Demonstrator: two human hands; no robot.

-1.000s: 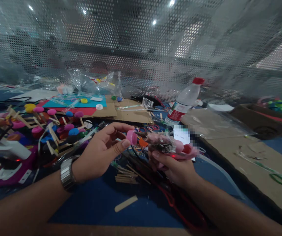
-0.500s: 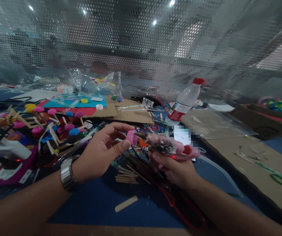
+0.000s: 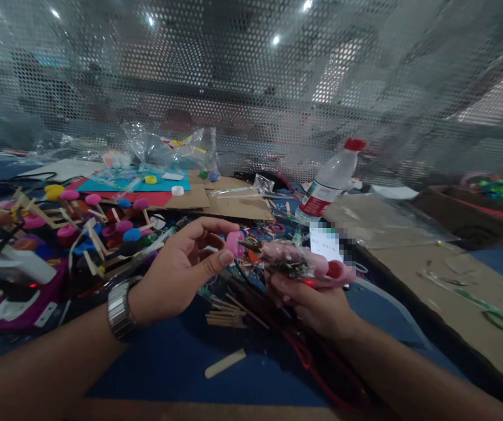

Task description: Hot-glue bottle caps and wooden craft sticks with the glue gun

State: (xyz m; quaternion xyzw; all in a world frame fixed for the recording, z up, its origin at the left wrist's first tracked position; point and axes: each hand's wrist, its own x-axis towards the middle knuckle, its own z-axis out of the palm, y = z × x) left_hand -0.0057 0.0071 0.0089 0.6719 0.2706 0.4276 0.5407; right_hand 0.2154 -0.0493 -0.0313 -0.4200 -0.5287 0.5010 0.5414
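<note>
A pink bottle cap (image 3: pixel 234 244) is pinched between the thumb and fingers of my left hand (image 3: pixel 185 269), which wears a metal watch (image 3: pixel 122 307). Wrapped around the handle of a pink hot glue gun (image 3: pixel 290 257) is my right hand (image 3: pixel 313 301). The gun's body is dirty and partly wrapped, with a red light glowing near the grip. Its dark nozzle points left, its tip at the right side of the cap; whether they touch I cannot tell. Below the hands lie several wooden sticks (image 3: pixel 225 313) and a single craft stick (image 3: pixel 225 363).
Coloured caps with wooden sticks (image 3: pixel 122 228) pile up at left, beside a purple power strip (image 3: pixel 19 298). Behind stand a red-capped plastic bottle (image 3: pixel 328 181) and cardboard sheets (image 3: pixel 243 202). A lit phone screen (image 3: pixel 326 242) sits behind the gun. Red-handled scissors (image 3: pixel 330 365) lie below my right hand.
The pink cap has turned slightly in my left fingers, and the glue gun has shifted a little. Both hands stay in almost the same place.
</note>
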